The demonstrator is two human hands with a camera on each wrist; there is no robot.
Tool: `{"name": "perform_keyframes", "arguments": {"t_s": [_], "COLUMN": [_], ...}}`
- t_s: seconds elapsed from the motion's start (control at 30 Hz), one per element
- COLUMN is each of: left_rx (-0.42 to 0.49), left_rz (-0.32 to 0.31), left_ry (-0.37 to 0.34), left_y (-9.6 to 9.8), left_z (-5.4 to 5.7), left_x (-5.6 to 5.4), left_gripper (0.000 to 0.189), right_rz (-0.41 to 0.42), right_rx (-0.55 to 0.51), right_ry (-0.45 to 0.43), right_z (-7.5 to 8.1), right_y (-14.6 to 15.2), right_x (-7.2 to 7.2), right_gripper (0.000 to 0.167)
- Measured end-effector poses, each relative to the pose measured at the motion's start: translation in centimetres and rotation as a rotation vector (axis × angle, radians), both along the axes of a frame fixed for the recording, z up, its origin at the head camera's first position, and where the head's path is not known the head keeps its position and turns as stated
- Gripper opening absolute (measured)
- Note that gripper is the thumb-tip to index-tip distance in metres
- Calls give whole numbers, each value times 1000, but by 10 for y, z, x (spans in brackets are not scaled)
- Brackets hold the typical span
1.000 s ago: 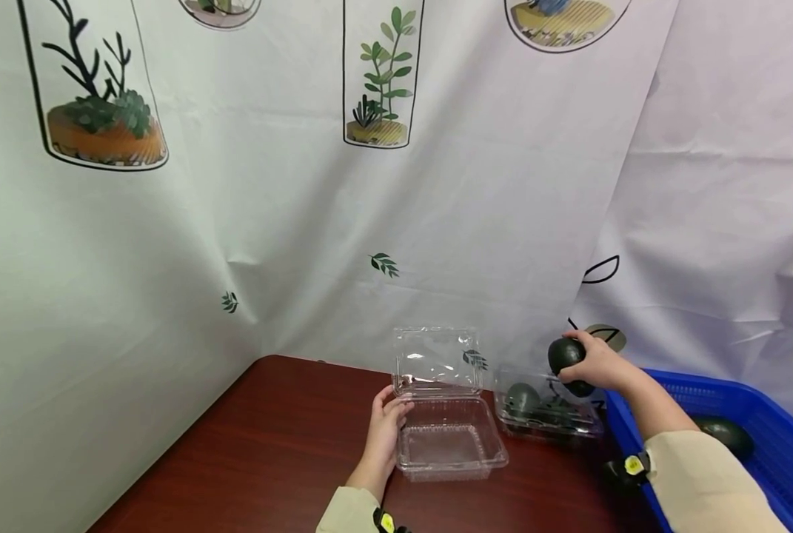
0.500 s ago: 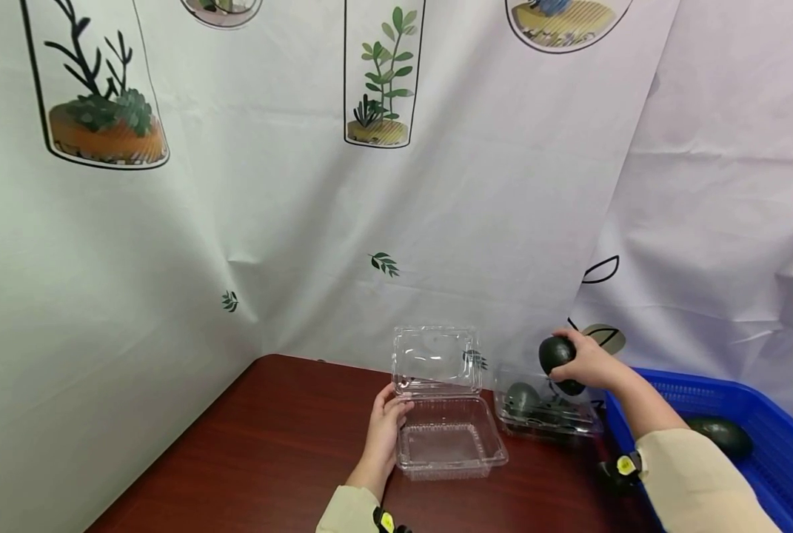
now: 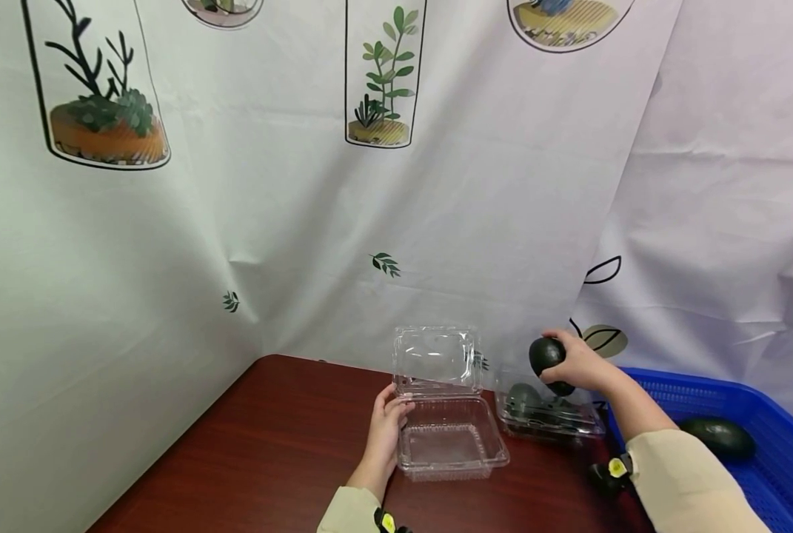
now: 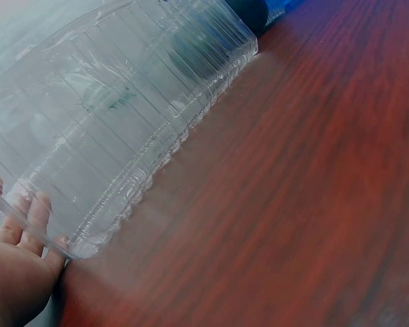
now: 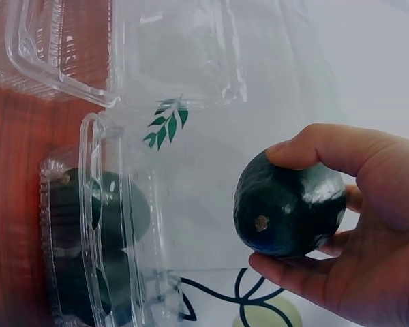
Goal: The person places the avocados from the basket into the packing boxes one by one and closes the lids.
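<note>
1. The left hand reaches over the reddish-brown wooden table, its fingers touching the left end of a clear, rectangular plastic container; whether they pinch its wall cannot be told.
2. That container stands open on the table, its hinged clear lid raised upright at the back.
3. Just right of it sits a second clear plastic container, with dark green, rounded fruits inside.
4. Above the second container, the right hand holds a dark green, glossy, rounded fruit, thumb and fingers curled round it.
5. Farthest right, a blue plastic mesh basket contains a dark green, oval fruit.
</note>
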State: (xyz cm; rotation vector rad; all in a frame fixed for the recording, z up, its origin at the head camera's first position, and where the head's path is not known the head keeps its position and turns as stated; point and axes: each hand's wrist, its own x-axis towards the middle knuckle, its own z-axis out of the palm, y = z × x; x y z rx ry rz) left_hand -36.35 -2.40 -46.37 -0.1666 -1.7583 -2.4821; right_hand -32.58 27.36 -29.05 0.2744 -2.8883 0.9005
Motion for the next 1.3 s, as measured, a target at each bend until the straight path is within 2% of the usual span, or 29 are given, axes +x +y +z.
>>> {"name": "perform_keyframes", "arguments": {"t_s": [0.3, 0.7, 1.03, 1.3], "left_rx": [8, 9, 5, 7], "left_rz": [2, 10, 13, 15], "left_ry": [4, 29, 37, 15], "left_y": [0, 1, 1, 1], "left_z": [3, 1, 0, 1], "left_x": [3, 1, 1, 2], "left_gripper": [43, 41, 41, 42], "right_rz": [6, 2, -52, -19], "right_rx": [0, 12, 46, 61], "right_ry": [-32, -31, -54, -60], "right_z": [-1, -4, -8, -12], "right_y": [-9, -23, -39, -53], "right_x": [-2, -4, -5, -7], "right_gripper": [78, 76, 75, 73]}}
